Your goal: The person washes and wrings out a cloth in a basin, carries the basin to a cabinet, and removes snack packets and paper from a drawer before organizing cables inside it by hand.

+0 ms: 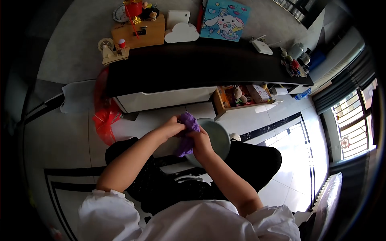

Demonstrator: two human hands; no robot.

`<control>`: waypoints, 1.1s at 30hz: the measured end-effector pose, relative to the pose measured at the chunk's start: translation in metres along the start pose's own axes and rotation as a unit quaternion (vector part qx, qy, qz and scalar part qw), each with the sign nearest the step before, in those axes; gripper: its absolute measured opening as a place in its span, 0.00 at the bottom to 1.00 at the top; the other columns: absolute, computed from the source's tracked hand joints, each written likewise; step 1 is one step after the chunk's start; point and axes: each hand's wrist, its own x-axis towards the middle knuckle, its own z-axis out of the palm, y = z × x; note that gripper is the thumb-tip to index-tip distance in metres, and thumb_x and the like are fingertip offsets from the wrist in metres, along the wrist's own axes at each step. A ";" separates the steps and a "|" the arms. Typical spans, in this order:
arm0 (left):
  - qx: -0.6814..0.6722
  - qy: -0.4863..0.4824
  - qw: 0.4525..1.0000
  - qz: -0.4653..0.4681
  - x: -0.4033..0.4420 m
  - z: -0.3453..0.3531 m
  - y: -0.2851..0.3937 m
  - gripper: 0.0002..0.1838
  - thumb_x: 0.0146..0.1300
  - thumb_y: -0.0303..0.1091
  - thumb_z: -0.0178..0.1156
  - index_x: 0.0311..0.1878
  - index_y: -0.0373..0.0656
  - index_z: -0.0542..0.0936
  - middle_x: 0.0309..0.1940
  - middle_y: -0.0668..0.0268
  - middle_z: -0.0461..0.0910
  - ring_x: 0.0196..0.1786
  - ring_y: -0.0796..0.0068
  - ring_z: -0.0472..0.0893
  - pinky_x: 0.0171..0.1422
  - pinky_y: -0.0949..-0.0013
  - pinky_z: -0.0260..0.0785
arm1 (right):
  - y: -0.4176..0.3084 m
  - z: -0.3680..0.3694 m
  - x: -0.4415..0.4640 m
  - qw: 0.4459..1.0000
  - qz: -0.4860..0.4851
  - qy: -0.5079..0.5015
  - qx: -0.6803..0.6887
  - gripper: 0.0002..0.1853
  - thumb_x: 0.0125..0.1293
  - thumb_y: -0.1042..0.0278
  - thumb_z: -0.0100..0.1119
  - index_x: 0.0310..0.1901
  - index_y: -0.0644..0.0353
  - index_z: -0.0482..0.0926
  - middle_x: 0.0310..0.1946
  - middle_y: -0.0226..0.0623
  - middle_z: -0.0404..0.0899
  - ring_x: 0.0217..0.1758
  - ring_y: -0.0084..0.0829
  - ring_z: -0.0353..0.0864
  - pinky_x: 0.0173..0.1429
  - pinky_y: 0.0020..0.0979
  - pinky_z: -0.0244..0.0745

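Note:
A bunched purple cloth (187, 145) is gripped between my two hands, above and beside a pale green-grey basin (219, 138). My left hand (173, 126) closes on the cloth from the left. From the right, my right hand (201, 142) wraps round it, thumb toward the middle. The cloth's upper end sticks up between the hands and its lower end hangs below them. My hands and the cloth hide the left part of the basin, and what the basin holds I cannot make out.
Ahead stands a long dark-topped cabinet (181, 64) with an open drawer (241, 98) holding a plush toy and boxes. On top are a wooden box (150, 32), a cloud-shaped white object (182, 33), a cartoon picture (225, 20) and a router (262, 47). A red plastic bag (106, 124) lies left.

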 end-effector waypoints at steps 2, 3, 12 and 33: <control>-0.006 0.019 1.000 0.013 0.000 0.006 0.000 0.29 0.57 0.28 0.54 0.64 0.41 0.64 0.52 0.57 0.74 0.52 0.66 0.77 0.53 0.66 0.74 | -0.002 -0.004 0.001 1.000 -0.004 0.007 0.020 0.20 0.55 0.85 0.47 0.51 0.65 0.73 0.41 0.39 0.77 0.43 0.33 0.78 0.48 0.32 0.74; -0.012 0.030 0.999 0.023 0.000 0.009 0.002 0.29 0.57 0.28 0.54 0.64 0.41 0.64 0.52 0.58 0.74 0.52 0.67 0.77 0.52 0.66 0.74 | -0.005 -0.006 0.003 1.000 -0.006 0.008 0.027 0.20 0.55 0.84 0.47 0.51 0.65 0.73 0.41 0.39 0.77 0.43 0.34 0.78 0.49 0.32 0.74; 0.040 0.095 0.979 0.174 -0.001 0.020 -0.003 0.28 0.62 0.24 0.55 0.67 0.42 0.64 0.50 0.63 0.74 0.50 0.75 0.74 0.56 0.71 0.70 | -0.030 -0.019 0.043 0.986 -0.028 -0.071 0.146 0.18 0.64 0.77 0.43 0.56 0.65 0.69 0.51 0.43 0.75 0.54 0.39 0.76 0.62 0.39 0.69; 0.185 0.429 0.809 0.356 0.089 -0.049 -0.011 0.12 0.54 0.15 0.53 0.40 0.38 0.78 0.37 0.59 0.75 0.34 0.66 0.77 0.37 0.70 0.69 | 0.005 0.026 0.190 0.825 -0.334 0.001 -0.455 0.17 0.54 0.80 0.45 0.47 0.66 0.75 0.50 0.52 0.70 0.55 0.53 0.69 0.60 0.42 0.65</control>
